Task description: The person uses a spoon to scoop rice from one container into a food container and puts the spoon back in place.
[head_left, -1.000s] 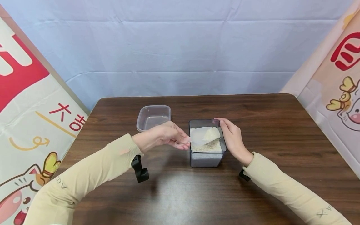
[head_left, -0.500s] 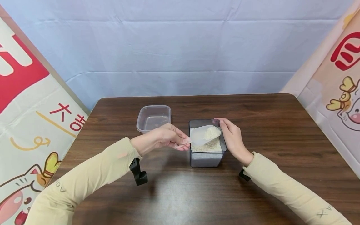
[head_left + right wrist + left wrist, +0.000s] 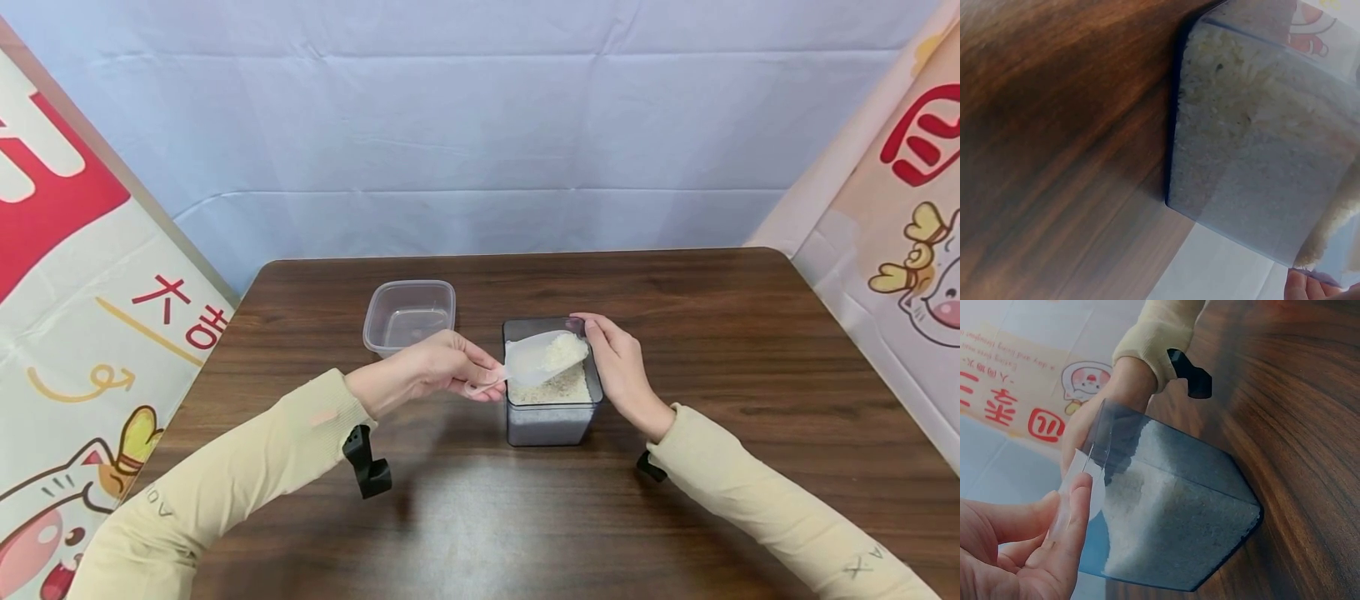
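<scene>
In the head view my left hand [image 3: 457, 367] pinches the handle of a translucent white scoop [image 3: 528, 358]. A small heap of white rice [image 3: 566, 352] lies at the scoop's far end. The scoop is over a tall, smoky see-through storage box [image 3: 553, 425] holding more rice [image 3: 564, 390]. My right hand [image 3: 621, 367] grips the box at its right rim and far corner. From the left wrist, the thumb and fingertips [image 3: 1080, 487] press together on the handle, and rice shows through the box wall [image 3: 1185, 531]. Fingers [image 3: 1297, 286] show at the box's rim in the right wrist view.
A shallow clear plastic container [image 3: 375, 312] stands uncovered behind my left wrist, left of the box. All this is on a brown wood-grain table [image 3: 690, 317]. A pale cloth backdrop [image 3: 480, 150] hangs behind it, with printed banners on both sides.
The scoop has tilted and risen slightly, and its rice heap looks smaller and more rounded than one second ago. The left forearm has shifted a little; the right hand and box stay put.
</scene>
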`<state>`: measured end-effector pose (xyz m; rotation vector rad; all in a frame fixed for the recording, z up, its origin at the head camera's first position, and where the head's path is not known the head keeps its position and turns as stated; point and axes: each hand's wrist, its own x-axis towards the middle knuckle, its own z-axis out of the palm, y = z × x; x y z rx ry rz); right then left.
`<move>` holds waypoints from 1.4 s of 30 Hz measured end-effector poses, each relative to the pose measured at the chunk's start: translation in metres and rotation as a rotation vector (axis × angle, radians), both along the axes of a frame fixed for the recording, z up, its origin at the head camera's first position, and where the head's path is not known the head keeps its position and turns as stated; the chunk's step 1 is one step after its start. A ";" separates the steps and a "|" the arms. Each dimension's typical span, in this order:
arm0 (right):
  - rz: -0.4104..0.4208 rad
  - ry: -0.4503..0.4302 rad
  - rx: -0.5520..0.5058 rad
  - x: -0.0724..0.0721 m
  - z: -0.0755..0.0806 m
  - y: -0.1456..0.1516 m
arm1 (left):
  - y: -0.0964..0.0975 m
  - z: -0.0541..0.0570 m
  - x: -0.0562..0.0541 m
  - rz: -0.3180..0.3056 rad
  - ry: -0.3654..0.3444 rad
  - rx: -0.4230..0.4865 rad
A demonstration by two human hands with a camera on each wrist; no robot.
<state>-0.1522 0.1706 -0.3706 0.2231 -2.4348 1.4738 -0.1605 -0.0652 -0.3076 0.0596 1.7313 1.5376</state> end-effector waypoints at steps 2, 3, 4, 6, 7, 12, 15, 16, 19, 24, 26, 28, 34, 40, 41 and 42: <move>-0.006 0.000 0.003 0.000 -0.001 0.000 | 0.000 0.000 0.000 0.002 0.000 0.004; -0.010 -0.001 0.004 0.000 -0.001 0.000 | 0.000 -0.001 0.000 0.004 -0.002 0.006; -0.010 -0.001 0.003 -0.001 -0.002 0.000 | -0.001 -0.001 0.001 0.006 -0.001 0.008; -0.010 -0.001 0.002 -0.001 -0.002 0.000 | -0.001 -0.001 0.001 0.009 -0.002 0.011; -0.011 -0.002 0.000 -0.001 -0.003 0.000 | -0.001 -0.001 0.001 0.011 0.001 0.013; -0.009 -0.005 -0.006 -0.001 -0.002 0.000 | -0.002 -0.001 0.002 0.013 0.011 0.023; -0.003 -0.004 -0.012 0.000 -0.001 0.000 | -0.002 -0.002 0.002 0.009 0.013 0.032; 0.000 -0.003 -0.014 0.000 0.000 0.000 | -0.002 -0.003 0.002 0.008 0.014 0.034; 0.003 -0.002 -0.018 0.001 0.000 0.000 | -0.003 -0.004 0.002 0.005 0.018 0.040; 0.006 -0.004 -0.018 0.001 0.000 0.001 | -0.003 -0.004 0.003 0.009 0.019 0.050; 0.003 -0.005 -0.015 0.001 0.000 0.001 | -0.003 -0.004 0.004 0.010 0.024 0.054; -0.002 -0.004 -0.008 0.000 -0.001 0.001 | -0.003 -0.004 0.004 0.010 0.024 0.055; 0.003 -0.001 -0.004 0.000 -0.001 0.001 | -0.004 -0.006 0.003 0.017 0.025 0.054; 0.005 -0.001 -0.012 0.001 0.001 0.000 | -0.004 -0.007 0.003 0.017 0.028 0.057; 0.004 0.000 -0.013 0.001 0.001 0.000 | -0.004 -0.006 0.003 0.018 0.027 0.057; 0.004 0.000 -0.015 0.001 0.000 0.000 | -0.004 -0.006 0.004 0.018 0.026 0.057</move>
